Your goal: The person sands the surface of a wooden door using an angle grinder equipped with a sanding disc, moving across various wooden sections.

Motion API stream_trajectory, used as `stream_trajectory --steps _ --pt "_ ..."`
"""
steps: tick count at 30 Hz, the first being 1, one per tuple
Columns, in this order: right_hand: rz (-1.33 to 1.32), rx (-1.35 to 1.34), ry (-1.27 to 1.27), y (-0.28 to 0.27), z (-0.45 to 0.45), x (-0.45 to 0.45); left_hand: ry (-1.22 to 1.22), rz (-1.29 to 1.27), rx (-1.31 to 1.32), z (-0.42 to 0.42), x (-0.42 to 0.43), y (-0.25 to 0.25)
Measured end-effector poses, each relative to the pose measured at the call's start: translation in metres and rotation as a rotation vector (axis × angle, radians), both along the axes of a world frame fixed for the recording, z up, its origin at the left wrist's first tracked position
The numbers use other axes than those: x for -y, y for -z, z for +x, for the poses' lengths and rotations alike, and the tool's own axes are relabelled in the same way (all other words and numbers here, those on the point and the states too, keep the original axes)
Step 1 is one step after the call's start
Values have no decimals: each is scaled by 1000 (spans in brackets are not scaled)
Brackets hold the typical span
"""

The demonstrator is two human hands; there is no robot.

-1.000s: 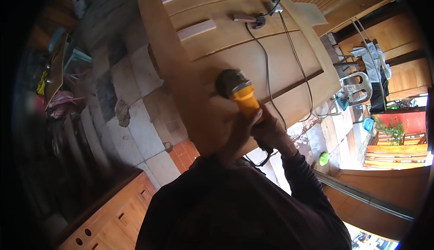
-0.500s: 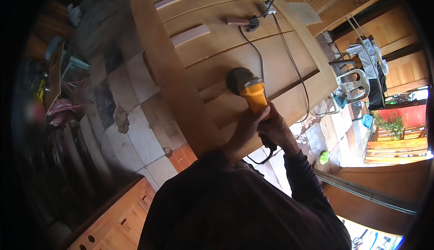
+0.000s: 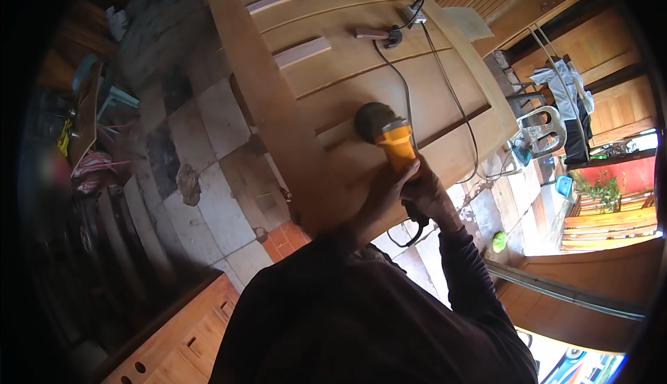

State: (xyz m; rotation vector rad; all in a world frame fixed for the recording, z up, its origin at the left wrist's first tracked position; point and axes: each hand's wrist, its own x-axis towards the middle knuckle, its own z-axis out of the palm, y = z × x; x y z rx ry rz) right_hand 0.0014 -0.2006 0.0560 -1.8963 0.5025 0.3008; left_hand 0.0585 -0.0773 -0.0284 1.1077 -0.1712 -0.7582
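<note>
The yellow power tool [image 3: 399, 149] was over the near end of a panelled door [image 3: 347, 87]. It had shifted rightward across the wood since a second earlier, so its dark head [image 3: 372, 121] covered a different patch. That head pointed away from the person and slightly left, the long axis slanting back toward the body. The left hand [image 3: 383, 195] and right hand [image 3: 432, 196] kept a closed grip around its rear part; whether the head touched the wood could not be told. Farther along the door lay a hammer [image 3: 375, 35], wood strips [image 3: 302, 51] and a power socket [image 3: 415, 14].
</note>
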Motion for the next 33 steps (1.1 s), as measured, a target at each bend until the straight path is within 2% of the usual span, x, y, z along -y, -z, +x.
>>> stream_trajectory --steps 1,3,5,7,9,10,12,17,20,23,25,27,28,30,33 --pt "19 71 9 3 -2 -2 -20 -44 -54 0 2 4" --pt "-74 122 23 -1 -13 -17 -94 -21 316 -10 -2 26" --pt "-167 198 9 -25 -27 -44 -121 28 393 -25 -20 20" --pt "-147 209 -33 -33 -51 -66 -105 110 181 -49 -59 -25" --pt "-127 163 -88 -45 -68 -91 -116 77 227 -78 -91 -9" --pt "-110 255 -133 -42 -76 -101 -45 56 -8 -83 -115 -31" --pt "9 236 -211 -50 -85 -117 -90 21 -25 -106 -141 -10" --pt "10 460 -343 -26 -102 -134 -109 63 2 -124 -174 -50" --pt "84 363 -349 -22 -124 -128 -125 7 63 -141 -168 -19" --pt "131 341 -242 -11 -157 -117 -96 -16 122 -167 -148 -23" --pt "83 295 -179 -4 -186 -104 -63 47 65 -189 -133 -30" --pt "49 281 -100 -1 -216 -91 -30 154 110 -207 -110 -16" --pt "67 267 -30 -7 -230 -86 65 324 207 -213 -102 -15" --pt "71 363 35 -5 -254 -68 165 407 467 -222 -79 -28" --pt "160 431 147 6 -276 -40 158 313 508 -236 -41 -43"
